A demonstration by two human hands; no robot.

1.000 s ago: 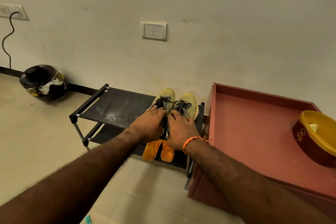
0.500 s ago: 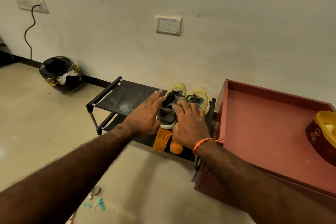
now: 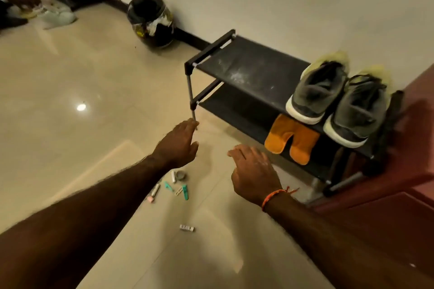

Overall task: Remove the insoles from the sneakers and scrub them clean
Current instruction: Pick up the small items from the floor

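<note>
- Side by side, the two sneakers sit on the top shelf of the black shoe rack, long axes running from the wall out toward the camera, white-soled heels at the shelf's front edge, yellow toes at the wall.
- Both hands hang over the floor, well apart from the sneakers and holding nothing: left hand with relaxed fingers near the rack's front leg, right hand flat and spread.
- No insoles are visible inside the sneakers.
- Orange slippers lie on the lower shelf.
- Small clips on the floor are hard to identify.
</note>
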